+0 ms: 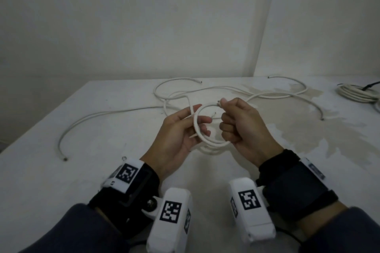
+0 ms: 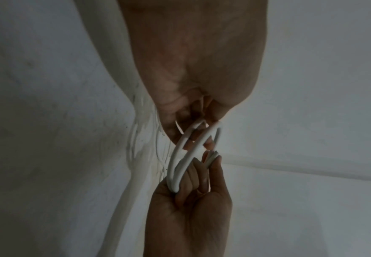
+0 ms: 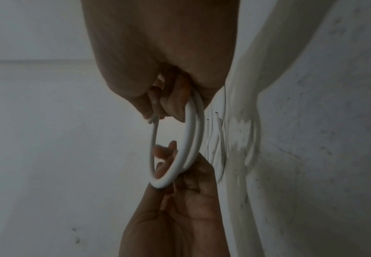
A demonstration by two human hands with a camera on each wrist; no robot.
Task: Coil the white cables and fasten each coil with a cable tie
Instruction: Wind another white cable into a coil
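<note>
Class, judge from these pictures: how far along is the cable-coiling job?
Done: one bundled coil lies far right. In hand: left hand and right hand grip a small coil, no tie visibly fastened. Left: loose cables sprawl on the table.

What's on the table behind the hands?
Behind the left hand and right hand, which hold a coil, loose white cables sprawl over the table. A finished bundle lies far right. The hands hide whatever lies directly beneath them.
</note>
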